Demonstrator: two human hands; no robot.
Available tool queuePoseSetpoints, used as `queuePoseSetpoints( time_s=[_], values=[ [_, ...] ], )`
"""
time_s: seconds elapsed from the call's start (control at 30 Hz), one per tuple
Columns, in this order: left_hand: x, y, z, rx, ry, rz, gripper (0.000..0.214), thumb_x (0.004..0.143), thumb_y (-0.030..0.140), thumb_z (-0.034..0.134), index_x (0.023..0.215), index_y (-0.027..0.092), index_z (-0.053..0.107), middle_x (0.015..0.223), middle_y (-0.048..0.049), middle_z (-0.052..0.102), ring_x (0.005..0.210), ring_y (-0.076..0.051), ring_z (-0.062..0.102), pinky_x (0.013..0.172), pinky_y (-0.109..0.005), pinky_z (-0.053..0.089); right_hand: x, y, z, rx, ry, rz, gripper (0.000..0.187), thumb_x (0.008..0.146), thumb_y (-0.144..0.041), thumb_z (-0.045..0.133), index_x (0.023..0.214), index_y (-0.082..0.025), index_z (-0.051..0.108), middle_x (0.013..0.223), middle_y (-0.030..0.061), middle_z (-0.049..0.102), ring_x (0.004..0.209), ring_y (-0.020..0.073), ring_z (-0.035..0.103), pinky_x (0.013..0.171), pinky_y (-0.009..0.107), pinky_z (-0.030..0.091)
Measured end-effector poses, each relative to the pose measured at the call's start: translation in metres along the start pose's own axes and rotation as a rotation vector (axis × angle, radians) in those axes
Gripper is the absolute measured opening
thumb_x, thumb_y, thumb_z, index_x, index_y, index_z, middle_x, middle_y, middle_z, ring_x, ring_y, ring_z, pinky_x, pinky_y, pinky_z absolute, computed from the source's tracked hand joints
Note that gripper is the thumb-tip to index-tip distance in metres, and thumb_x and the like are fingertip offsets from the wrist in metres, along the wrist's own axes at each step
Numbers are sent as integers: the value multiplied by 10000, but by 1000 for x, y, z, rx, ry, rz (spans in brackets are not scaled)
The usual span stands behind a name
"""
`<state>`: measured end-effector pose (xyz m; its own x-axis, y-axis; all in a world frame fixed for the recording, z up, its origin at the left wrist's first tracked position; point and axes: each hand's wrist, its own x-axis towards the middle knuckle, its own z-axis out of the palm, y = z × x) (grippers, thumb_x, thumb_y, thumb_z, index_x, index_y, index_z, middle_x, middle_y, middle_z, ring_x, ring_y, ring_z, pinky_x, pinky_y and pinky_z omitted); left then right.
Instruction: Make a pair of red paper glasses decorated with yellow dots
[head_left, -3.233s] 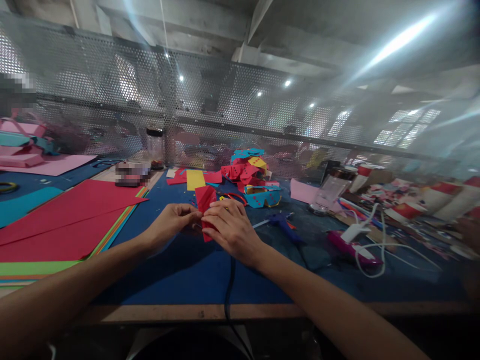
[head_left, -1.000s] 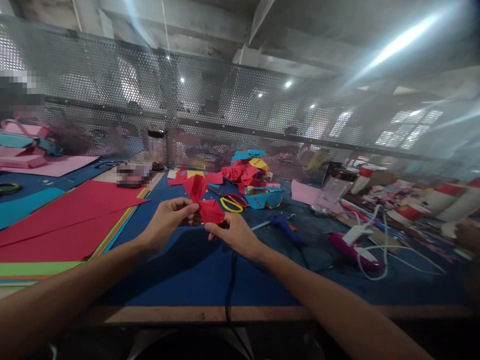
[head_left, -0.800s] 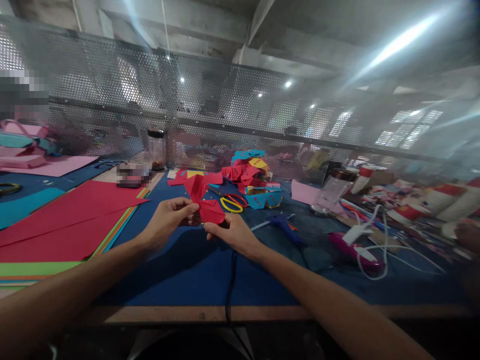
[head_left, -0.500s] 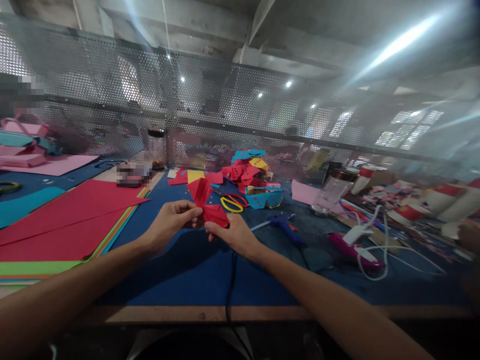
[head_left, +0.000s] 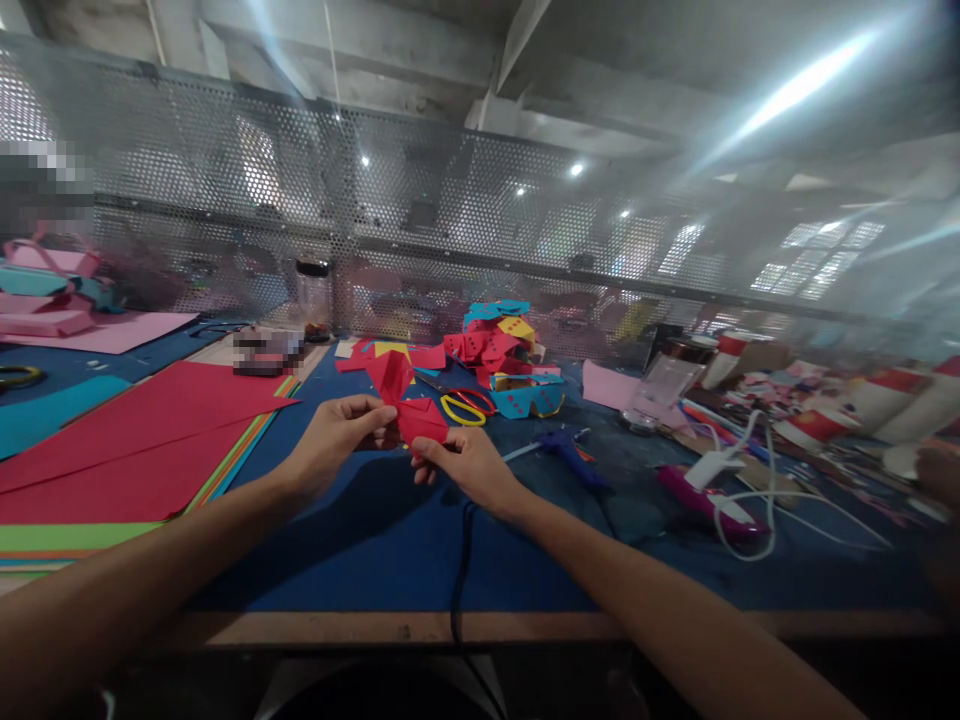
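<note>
"Currently, where is the folded red paper piece point(head_left: 425, 418), and how is it secured?"

"It is held above the blue-covered table point(head_left: 330, 565), clear of the surface. The left hand point(head_left: 346, 428) pinches it between thumb and fingers at the narrow waist, just below the flared upper flap. The right hand point(head_left: 471, 464) grips the lower lobe, thumb on the near face. Contact behind the paper is partly hidden."

"What has changed?"

"Three seconds ago it appeared as a narrow upright strip, mostly covered by the right hand. It is now spread into two lobes. Within the last half second, it has shifted slightly left, and the right thumb has moved from the edge onto the face."

"What does that imply?"

"Probably firmer support at two points, with thumb pressure bearing on the folded face. Whether the crease is set cannot be determined."

"Adjacent items?"

"Metal scissors with one yellow and one red handle point(head_left: 448, 391) lie just behind the piece. A blue glue gun with a pale stick point(head_left: 574, 461) lies right of the right hand, untouched. Farther back stands a heap of red, blue and yellow folded paper point(head_left: 491, 346)."
</note>
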<state>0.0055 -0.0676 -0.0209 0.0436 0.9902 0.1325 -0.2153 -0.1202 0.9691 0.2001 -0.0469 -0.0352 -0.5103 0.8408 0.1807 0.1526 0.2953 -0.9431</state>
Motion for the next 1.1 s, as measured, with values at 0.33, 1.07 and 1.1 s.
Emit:
queuePoseSetpoints(
  time_s=[0.33,1.07,1.1],
  values=[
    [0,0,0,-5,9,-2,306,647,407,864,656,149,700,596,10,647,599,-119,617,666,-263,541,-1,0,0,21,-16,5,641,848,-735,565,723,-123,709,681,105,746,586,168,683,611,292,551],
    [-1,-4,-2,-27,-51,-39,289,671,395,866,707,157,707,651,-2,684,658,-141,662,729,-297,559,-4,-7,1,-176,-20,4,429,857,-557,651,693,-162,680,573,26,679,524,129,605,553,246,492],
    [-1,-4,-2,-27,-50,-38,287,669,392,867,706,159,703,646,3,681,661,-139,662,726,-292,558,-4,-6,1,-177,-19,2,423,859,-551,650,693,-162,679,575,27,679,525,129,606,553,246,490]
  ],
)
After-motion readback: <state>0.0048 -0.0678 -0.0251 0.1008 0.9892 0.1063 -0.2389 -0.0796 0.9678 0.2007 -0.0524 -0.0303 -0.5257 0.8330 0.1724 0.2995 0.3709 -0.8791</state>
